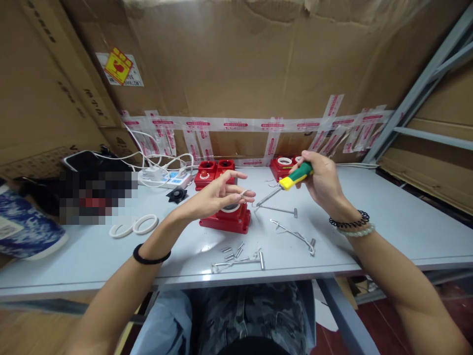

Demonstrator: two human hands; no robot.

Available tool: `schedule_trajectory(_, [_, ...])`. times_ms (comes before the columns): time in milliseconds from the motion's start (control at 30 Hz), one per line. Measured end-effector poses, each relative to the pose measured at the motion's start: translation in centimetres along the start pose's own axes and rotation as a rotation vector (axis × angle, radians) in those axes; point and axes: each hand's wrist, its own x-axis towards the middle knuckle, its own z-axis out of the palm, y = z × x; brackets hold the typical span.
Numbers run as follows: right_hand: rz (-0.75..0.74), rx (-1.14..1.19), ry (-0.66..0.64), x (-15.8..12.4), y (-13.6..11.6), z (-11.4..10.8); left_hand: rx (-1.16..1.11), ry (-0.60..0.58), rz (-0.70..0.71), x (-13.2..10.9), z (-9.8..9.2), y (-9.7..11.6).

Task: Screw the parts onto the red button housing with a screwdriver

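My right hand point(321, 177) is wrapped round the green and yellow handle of a screwdriver point(297, 176), whose shaft points down to the left. In front of it, my left hand point(227, 192) pinches a small thin pale piece point(244, 194) between thumb and fingers, with the index finger stretched out. Just below my left hand stands a red housing point(225, 222) with a white ring point(231, 207) on top, partly hidden by the hand. Beneath the screwdriver tip lies a T-shaped metal rod point(279, 210). A second metal rod with a crossbar point(295, 235) is nearer me.
Small metal cylinders point(234, 251) and another T-shaped rod point(240, 263) lie near the table's front edge. Left are two white rings point(146, 224), a black knob point(177, 195) and a power strip point(170, 180). More red housings point(205, 175) stand behind, before a cardboard box point(236, 74).
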Motion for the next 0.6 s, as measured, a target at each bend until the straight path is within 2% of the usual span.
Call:
schedule_trajectory(167, [0.02, -0.011, -0.064, -0.7, 0.7, 0.5, -0.049, 0.062, 0.0, 0.0, 0.4, 0.0])
schedule_trajectory(333, [-0.085, -0.045, -0.037, -0.8, 1.2, 0.5, -0.081, 0.095, -0.002, 0.2, 0.7, 0.2])
schedule_trajectory(600, [-0.119, -0.05, 0.03, -0.5, 1.1, 0.5, -0.056, 0.144, 0.053, 0.5, 0.7, 0.2])
